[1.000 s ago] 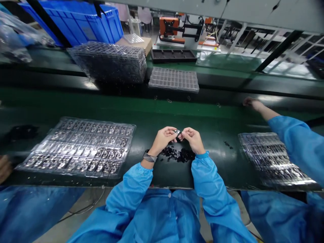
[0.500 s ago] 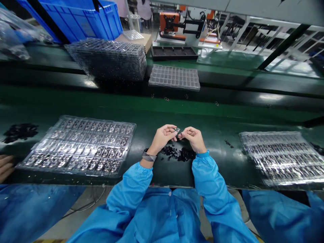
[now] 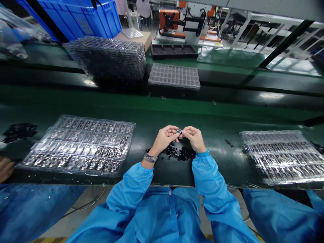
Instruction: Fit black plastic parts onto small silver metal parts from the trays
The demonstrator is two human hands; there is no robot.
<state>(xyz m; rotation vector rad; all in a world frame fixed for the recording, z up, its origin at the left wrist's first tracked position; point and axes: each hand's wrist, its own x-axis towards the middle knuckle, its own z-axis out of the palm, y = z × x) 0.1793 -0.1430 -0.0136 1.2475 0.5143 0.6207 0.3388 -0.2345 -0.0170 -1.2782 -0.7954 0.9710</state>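
Observation:
My left hand is closed, thumb and fingers pinching a small circuit board above the green bench. Against the board's right side, my right hand has its thumb and forefinger pressed together; whatever lies between those fingertips is too small and covered to make out. Below both hands is a loose pile of small black pieces on the bench. To the left lies a clear plastic tray filled with rows of similar small boards. Another filled clear tray lies to the right.
A tall stack of clear trays and an unfilled clear tray stand at the back. Behind are a blue crate and a black tray. A co-worker's hand rests at the left edge, near another black pile.
My right fingertips, apart from the board before with a tiny dark bit at them, have moved left onto it. The board has turned slightly. The co-worker's hand at left has curled.

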